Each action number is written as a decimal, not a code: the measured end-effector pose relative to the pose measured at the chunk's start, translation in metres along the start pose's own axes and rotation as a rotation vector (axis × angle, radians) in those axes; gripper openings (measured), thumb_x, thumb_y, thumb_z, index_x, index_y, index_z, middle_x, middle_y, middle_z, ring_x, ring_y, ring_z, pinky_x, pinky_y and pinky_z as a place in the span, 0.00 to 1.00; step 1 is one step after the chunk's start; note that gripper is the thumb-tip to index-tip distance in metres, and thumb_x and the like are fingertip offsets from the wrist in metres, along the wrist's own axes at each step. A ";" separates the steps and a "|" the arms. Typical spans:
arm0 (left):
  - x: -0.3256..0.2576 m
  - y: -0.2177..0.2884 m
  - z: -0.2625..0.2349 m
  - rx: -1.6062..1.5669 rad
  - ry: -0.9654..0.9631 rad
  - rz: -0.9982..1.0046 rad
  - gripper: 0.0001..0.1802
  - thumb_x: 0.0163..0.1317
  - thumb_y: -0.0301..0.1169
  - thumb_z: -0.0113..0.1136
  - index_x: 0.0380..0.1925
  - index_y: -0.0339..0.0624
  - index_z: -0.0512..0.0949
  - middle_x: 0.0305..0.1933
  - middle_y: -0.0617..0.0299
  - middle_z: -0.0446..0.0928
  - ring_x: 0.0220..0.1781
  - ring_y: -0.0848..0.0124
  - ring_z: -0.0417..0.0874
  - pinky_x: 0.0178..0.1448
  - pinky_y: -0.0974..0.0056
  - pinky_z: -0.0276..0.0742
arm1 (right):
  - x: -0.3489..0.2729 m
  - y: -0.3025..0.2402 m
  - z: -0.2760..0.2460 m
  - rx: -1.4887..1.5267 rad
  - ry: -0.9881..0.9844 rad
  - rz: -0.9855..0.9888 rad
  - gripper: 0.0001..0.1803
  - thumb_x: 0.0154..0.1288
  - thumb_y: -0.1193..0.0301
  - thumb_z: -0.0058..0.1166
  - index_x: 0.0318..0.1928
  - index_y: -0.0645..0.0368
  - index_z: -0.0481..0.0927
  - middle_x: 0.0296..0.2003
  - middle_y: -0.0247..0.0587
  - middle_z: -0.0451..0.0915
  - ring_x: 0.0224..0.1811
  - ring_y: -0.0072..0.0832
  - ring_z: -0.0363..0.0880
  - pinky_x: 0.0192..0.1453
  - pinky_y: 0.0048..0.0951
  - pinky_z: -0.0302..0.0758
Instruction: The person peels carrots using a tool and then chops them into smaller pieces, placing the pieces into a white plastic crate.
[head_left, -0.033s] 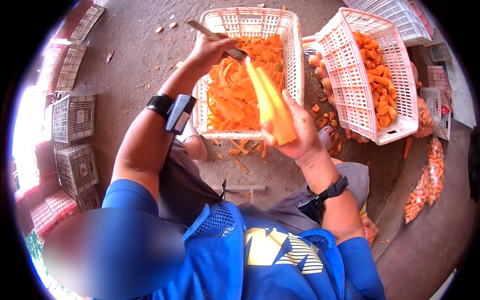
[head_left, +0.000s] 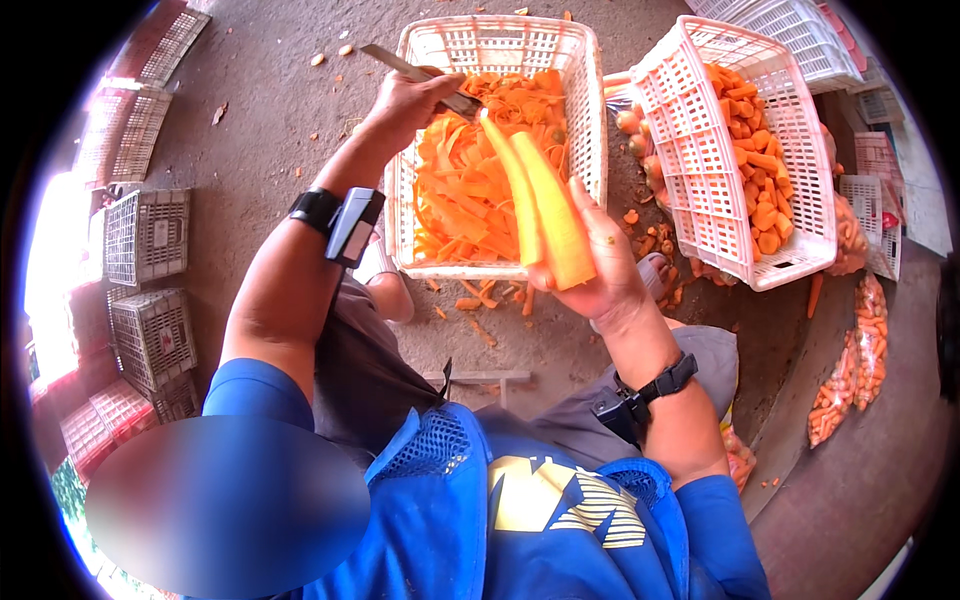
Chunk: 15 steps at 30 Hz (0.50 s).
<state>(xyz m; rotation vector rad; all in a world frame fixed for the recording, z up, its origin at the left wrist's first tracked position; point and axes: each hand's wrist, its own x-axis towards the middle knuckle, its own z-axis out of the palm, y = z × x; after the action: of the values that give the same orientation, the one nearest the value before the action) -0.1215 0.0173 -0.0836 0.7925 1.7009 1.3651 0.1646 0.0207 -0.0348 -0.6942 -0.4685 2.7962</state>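
Carrot first: we see a long, peeled orange carrot (head_left: pixel 545 215) clamped in our right hand (head_left: pixel 600 275), its long way pointing up and away toward our left hand (head_left: pixel 405 100). That hand's grip is closed on a thin metal peeler (head_left: pixel 415 72), over the white plastic basket (head_left: pixel 590 120) of orange peels. Nothing has moved since the earlier picture.

The left hand (head_left: pixel 405 100) reaches forward, arm extended, fingers (head_left: pixel 440 88) curled tight. The right hand (head_left: pixel 600 275) is raised nearer the chest, fingers wrapped, wrist bent upward.
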 end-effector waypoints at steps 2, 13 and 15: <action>-0.003 0.010 0.003 0.067 0.072 0.033 0.13 0.62 0.36 0.64 0.35 0.36 0.83 0.20 0.66 0.78 0.14 0.85 0.63 0.18 0.76 0.55 | 0.001 -0.005 -0.003 0.032 0.042 -0.029 0.27 0.71 0.47 0.43 0.53 0.59 0.71 0.30 0.43 0.77 0.28 0.31 0.76 0.30 0.35 0.76; -0.114 0.061 0.074 0.036 -0.663 0.384 0.09 0.62 0.33 0.65 0.30 0.39 0.81 0.28 0.67 0.80 0.32 0.79 0.78 0.36 0.71 0.72 | 0.016 -0.004 0.000 -0.005 0.194 -0.083 0.23 0.76 0.55 0.32 0.57 0.60 0.69 0.44 0.43 0.78 0.41 0.29 0.80 0.43 0.33 0.79; -0.105 0.064 0.069 -0.001 -0.671 0.266 0.09 0.62 0.33 0.65 0.30 0.38 0.81 0.27 0.67 0.79 0.31 0.79 0.77 0.35 0.71 0.72 | 0.015 0.000 -0.016 0.047 0.075 -0.049 0.23 0.76 0.55 0.33 0.57 0.59 0.69 0.43 0.42 0.78 0.40 0.28 0.79 0.42 0.32 0.78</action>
<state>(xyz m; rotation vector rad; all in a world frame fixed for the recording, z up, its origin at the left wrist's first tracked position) -0.0106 -0.0249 -0.0077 1.3339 1.0937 1.0871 0.1596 0.0290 -0.0539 -0.7643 -0.3995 2.7157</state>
